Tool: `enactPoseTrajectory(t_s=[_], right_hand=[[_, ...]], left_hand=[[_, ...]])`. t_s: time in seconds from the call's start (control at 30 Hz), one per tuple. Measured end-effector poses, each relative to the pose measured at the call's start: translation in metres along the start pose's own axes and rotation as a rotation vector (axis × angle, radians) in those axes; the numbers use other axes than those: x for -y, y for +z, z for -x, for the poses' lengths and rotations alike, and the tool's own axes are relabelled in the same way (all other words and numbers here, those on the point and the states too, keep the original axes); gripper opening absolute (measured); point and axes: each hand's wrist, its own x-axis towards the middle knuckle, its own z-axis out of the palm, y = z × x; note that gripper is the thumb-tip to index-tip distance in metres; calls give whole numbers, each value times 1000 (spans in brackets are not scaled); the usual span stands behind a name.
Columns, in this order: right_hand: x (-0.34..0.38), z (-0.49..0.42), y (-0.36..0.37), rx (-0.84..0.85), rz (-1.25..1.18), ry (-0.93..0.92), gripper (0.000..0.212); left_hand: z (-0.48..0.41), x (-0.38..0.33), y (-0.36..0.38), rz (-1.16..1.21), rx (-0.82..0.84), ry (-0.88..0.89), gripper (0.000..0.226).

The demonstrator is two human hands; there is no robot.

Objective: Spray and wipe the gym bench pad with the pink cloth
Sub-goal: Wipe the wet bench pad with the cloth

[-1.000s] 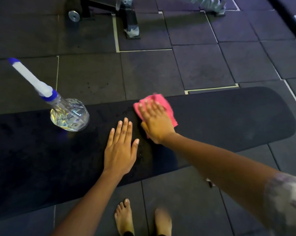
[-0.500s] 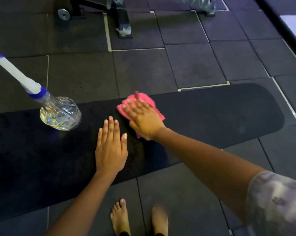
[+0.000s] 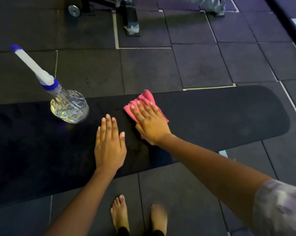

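The long black bench pad (image 3: pixel 229 114) runs across the view from left to right. A folded pink cloth (image 3: pixel 148 97) lies on it near the far edge, and my right hand (image 3: pixel 149 121) presses flat on the cloth with straight fingers. Just left of it, my left hand (image 3: pixel 109 145) rests flat on the bare pad, fingers together. A clear spray bottle (image 3: pixel 69 106) with a white and blue head stands on the pad to the left of both hands, holding clear liquid.
Dark rubber floor tiles (image 3: pixel 160 68) surround the pad. A black machine frame (image 3: pixel 128 16) with a small metal wheel stands at the top. My bare feet (image 3: pixel 120 213) stand on the floor at the near side of the pad.
My right hand slid the pink cloth leftward on the pad, then a little toward the far edge. My left hand stayed flat on the pad.
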Motion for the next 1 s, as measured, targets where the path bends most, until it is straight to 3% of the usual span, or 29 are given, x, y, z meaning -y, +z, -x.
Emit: enactPoseTrajectory(t_s=[0.1,0.23,0.33,0.47,0.57,0.6,0.7,0.73,0.83,0.97,1.0], right_hand=[[-7,8,-3,-49,-32,247,62],[1,28,5,27,39,-99,65],[-6,35,1,-1,-4,134,63],[13,57,10,4,-25,-109,64],[13,70,8,-38,-103,197,62],[23,75,10,-45,-146,214,62],[44,97,15,-40,-90,-79,62],[36,100,16,-68,-65,-84,61],[38,108,13,-159,-131,193,59],[65,126,24,-118,-71,-99,58],[53,125,22,-131,-41,-83,57]], left_hand=[[2,3,1,-5,10,21,56],[2,4,0,-15,34,32,58],[3,4,-2,-30,58,19,60],[20,6,-6,-34,79,24,60],[32,9,-8,-10,101,38,59],[35,10,-9,1,105,37,60],[36,13,-13,49,117,49,61],[37,13,-14,63,115,53,60],[43,14,-16,95,98,27,58],[61,15,-17,78,110,0,57],[64,16,-17,73,113,-5,57]])
